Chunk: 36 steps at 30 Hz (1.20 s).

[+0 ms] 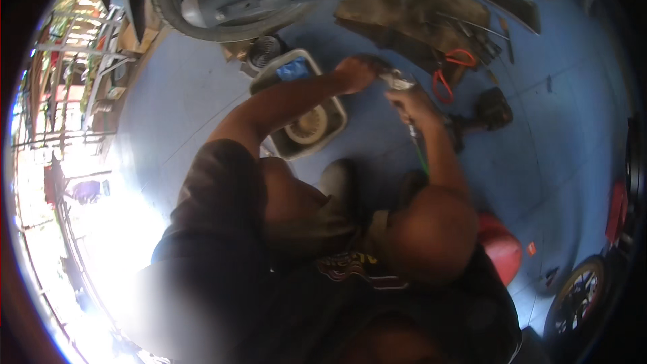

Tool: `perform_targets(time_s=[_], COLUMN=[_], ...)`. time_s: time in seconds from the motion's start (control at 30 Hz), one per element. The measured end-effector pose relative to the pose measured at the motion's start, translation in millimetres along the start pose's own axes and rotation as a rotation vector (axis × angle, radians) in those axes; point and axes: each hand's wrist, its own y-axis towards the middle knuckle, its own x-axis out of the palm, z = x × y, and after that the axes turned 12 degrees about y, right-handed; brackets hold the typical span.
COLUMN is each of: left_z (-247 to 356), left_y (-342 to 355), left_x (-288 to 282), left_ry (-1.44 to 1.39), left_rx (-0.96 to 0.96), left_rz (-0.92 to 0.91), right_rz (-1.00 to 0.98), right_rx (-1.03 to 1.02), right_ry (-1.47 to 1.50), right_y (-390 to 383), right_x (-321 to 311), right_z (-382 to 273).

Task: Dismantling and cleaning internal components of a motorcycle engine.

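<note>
My right hand (pixel 410 104) is closed on a silver metal air tool (pixel 400 82) with a green hose (pixel 423 159) hanging below it. My left hand (pixel 358 74) is closed at the tool's upper end, on something dark and too small to make out. Below my left arm sits a grey plastic tub (pixel 335 129), holding a blue bag or cloth (pixel 292 69) and a round cream part (pixel 310 126). Beside the tub's back left corner is a round ribbed metal part (pixel 263 52).
A motorbike wheel (pixel 164 1) and body lie along the top. A brown mat (pixel 397 10) with tools and orange-handled items (pixel 460 58) is ahead right. A black power tool (pixel 493 108) rests at right, a red seat (pixel 500 256) behind me, another wheel (pixel 573 296) lower right.
</note>
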Motion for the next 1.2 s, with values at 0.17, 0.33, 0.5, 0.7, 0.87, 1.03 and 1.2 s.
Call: perform_targets(time_s=[0.17, 0.33, 0.5, 0.7, 0.87, 1.03, 1.2], left_z=[42, 64, 60, 37, 28, 25, 8], left_y=[-12, -20, -13, -3, -8, -6, 36], left_x=[15, 23, 12, 23, 33, 14, -53], left_ry=[0.279, 0.304, 0.253, 0.11, 0.051, 0.162, -0.036], left_rx=[0.145, -0.075, -0.154, -0.007, 0.022, -0.007, 0.034], left_rz=[0.098, -0.355, -0.39, -0.238, -0.338, -0.328, -0.517], right_rz=[0.111, 0.042, 0.117, 0.126, -0.061, -0.093, 0.277], right_rx=[-0.042, 0.151, 0.047, -0.153, 0.167, 0.042, -0.374], right_ry=[-0.307, -0.27, -0.432, -0.483, -0.252, -0.182, -0.074], right_y=[20, 43, 36, 43, 20, 9, 49], right_x=[-19, -3, 17, -2, 9, 8, -9], right_z=[49, 48, 34, 44, 15, -20, -129])
